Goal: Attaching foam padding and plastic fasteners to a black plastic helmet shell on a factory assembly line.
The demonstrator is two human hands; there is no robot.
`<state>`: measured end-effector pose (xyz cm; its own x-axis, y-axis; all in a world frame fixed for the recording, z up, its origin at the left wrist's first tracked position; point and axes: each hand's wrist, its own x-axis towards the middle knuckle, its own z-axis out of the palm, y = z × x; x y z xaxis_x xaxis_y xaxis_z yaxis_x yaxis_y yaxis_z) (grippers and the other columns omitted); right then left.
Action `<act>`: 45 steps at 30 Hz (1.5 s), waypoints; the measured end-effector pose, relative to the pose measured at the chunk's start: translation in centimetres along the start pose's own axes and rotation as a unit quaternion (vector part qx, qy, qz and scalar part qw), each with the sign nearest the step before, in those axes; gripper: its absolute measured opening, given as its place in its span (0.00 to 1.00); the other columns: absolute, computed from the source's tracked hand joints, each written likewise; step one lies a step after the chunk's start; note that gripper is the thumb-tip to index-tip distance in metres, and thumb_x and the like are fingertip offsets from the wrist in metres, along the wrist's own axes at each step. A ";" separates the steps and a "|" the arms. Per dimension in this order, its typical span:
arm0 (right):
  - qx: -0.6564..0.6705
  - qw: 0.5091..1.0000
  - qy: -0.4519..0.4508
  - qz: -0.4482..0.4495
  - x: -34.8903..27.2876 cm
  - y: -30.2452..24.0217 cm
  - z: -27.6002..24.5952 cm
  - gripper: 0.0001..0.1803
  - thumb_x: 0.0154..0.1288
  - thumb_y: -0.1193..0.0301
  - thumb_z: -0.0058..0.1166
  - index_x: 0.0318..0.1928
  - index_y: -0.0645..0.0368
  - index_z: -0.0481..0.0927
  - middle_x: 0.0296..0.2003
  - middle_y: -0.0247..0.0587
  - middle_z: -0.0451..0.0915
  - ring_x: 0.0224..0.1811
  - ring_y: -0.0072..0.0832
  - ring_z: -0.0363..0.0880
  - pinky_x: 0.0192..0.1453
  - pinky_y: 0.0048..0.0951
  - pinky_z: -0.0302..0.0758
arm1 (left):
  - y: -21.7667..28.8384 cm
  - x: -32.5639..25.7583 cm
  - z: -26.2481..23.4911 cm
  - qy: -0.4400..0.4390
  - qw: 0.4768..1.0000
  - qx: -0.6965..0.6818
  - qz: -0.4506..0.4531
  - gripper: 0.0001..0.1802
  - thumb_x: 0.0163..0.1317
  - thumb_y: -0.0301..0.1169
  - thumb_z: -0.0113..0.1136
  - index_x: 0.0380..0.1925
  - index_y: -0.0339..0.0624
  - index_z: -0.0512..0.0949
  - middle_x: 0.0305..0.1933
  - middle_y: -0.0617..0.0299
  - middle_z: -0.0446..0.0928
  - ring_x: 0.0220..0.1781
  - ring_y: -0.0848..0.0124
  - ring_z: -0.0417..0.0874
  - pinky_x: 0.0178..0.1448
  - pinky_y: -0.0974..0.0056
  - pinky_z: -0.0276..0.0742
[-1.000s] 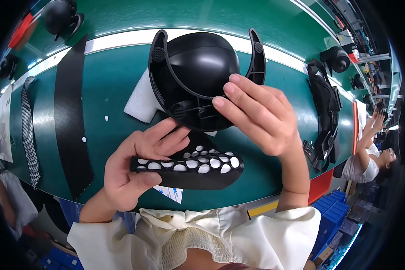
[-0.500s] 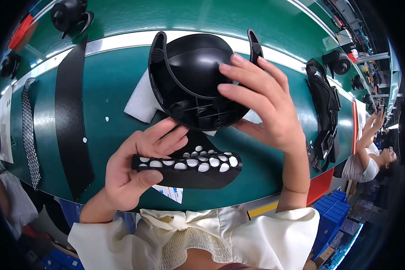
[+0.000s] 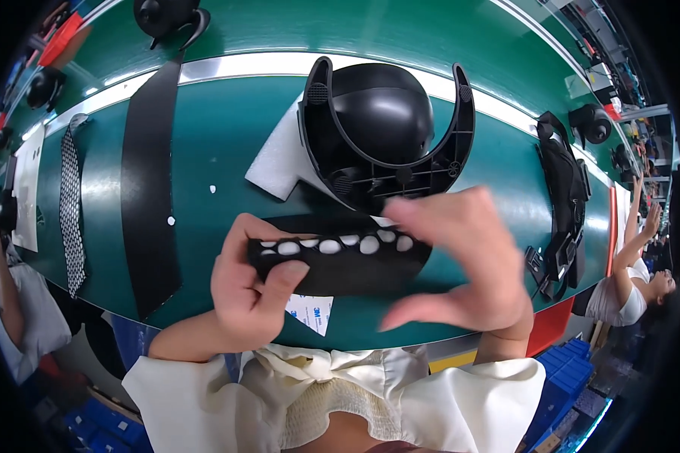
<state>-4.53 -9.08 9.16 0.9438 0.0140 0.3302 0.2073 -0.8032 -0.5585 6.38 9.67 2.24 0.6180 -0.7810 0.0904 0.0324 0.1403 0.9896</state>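
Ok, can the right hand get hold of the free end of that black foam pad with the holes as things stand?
Probably yes. The right hand is open and empty, hovering at the right end of the black foam pad, which the left hand grips by its left end. Nothing lies between them; the black helmet shell sits further back.

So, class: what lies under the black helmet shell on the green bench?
A white foam sheet sticks out left from under the helmet shell; how far it extends beneath is hidden.
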 end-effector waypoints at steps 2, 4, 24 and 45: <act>0.033 0.997 0.054 -0.037 0.1 0.5 2.3 0.25 0.38 0.68 0.64 0.40 0.66 0.73 0.29 0.40 0.73 0.29 0.31 0.71 0.30 0.27 0.63 | 0.8 0.8 0.0 -0.100 0.987 0.095 0.079 0.15 0.57 0.24 0.50 0.40 0.34 0.57 0.41 0.46 0.73 0.39 0.73 0.75 0.44 0.72 0.70; 0.055 0.993 0.082 -0.063 0.4 0.8 3.1 0.16 0.40 0.74 0.60 0.33 0.62 0.73 0.26 0.37 0.68 0.25 0.29 0.66 0.26 0.26 0.59 | 0.4 1.0 1.0 -0.104 0.987 -0.074 0.098 0.24 0.53 0.18 0.51 0.47 0.34 0.52 0.47 0.37 0.68 0.49 0.61 0.74 0.53 0.65 0.68; -0.077 0.991 0.083 -0.071 -0.3 -1.7 2.4 0.21 0.24 0.74 0.59 0.31 0.57 0.82 0.25 0.29 0.73 0.24 0.21 0.65 0.28 0.21 0.57 | 1.2 1.1 0.9 -0.028 0.940 0.253 0.229 0.10 0.38 0.22 0.66 0.24 0.35 0.77 0.18 0.56 0.76 0.17 0.67 0.78 0.23 0.72 0.72; 0.215 0.957 0.183 0.066 -2.3 2.7 1.2 0.19 0.48 0.85 0.54 0.42 0.65 0.66 0.28 0.33 0.73 0.29 0.19 0.70 0.30 0.16 0.63 | -0.8 2.5 0.9 -0.257 0.953 -0.152 -0.055 0.06 0.49 0.18 0.57 0.28 0.33 0.70 0.61 0.46 0.47 0.65 0.54 0.52 0.64 0.51 0.54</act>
<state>-5.89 -10.56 6.01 0.8320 -0.3438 0.4355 0.2534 -0.4628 -0.8494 7.21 7.10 1.79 0.1330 -0.9853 0.1073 0.3487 0.1479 0.9255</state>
